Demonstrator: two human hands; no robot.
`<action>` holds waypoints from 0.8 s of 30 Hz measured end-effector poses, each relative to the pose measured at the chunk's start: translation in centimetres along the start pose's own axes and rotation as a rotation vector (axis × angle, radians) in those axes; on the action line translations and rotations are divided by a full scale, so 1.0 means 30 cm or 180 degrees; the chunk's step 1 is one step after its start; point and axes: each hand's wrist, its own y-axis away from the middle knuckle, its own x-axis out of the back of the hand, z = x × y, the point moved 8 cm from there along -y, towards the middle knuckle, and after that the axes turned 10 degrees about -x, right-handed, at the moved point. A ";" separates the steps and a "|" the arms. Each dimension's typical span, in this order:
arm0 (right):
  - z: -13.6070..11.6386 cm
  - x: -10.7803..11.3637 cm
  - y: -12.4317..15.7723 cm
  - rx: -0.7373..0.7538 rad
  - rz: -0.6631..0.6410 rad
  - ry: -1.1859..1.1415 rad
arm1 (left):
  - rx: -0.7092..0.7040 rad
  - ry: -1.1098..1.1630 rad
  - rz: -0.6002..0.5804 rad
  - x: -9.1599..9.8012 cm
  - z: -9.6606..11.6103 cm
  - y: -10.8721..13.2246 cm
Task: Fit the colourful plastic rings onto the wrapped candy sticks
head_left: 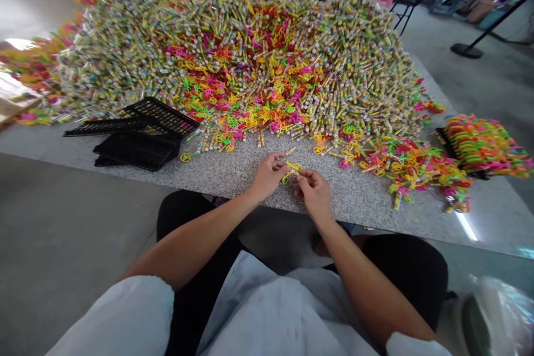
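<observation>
yellow piece (294, 167) pinched between both hands (316, 192)

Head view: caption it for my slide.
Left hand and right hand hold a yellow piece before a colourful heap.

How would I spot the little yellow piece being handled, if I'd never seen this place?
Find the grey speckled table with a huge colourful heap on it. At its near edge, the left hand and right hand nearly meet, and the yellow piece is between their fingertips. Unlike its many bright neighbours, it is in the fingers, apart from the heap.
</observation>
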 end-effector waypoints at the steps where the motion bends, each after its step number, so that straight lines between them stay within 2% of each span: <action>1: -0.002 -0.004 0.001 0.0018 -0.0045 0.0068 | 0.0007 -0.0004 0.0024 0.003 0.000 0.000; 11: 0.000 -0.043 0.006 0.0144 -0.0544 0.0601 | -0.0012 0.0025 0.0187 0.029 -0.011 -0.007; 16: -0.003 -0.037 0.017 0.0354 -0.0192 0.0670 | 0.0049 0.0137 0.0185 0.007 -0.012 0.000; 20: 0.005 -0.029 0.013 0.0285 -0.0004 0.0525 | 0.0351 0.0479 0.0176 -0.008 -0.017 0.001; 22: -0.001 -0.018 0.010 0.0262 0.0082 0.0425 | 0.0639 0.0659 0.0014 -0.019 -0.025 0.008; 24: -0.010 -0.007 0.008 0.0255 0.0124 0.0323 | 0.0951 0.0707 -0.0368 -0.038 -0.034 0.023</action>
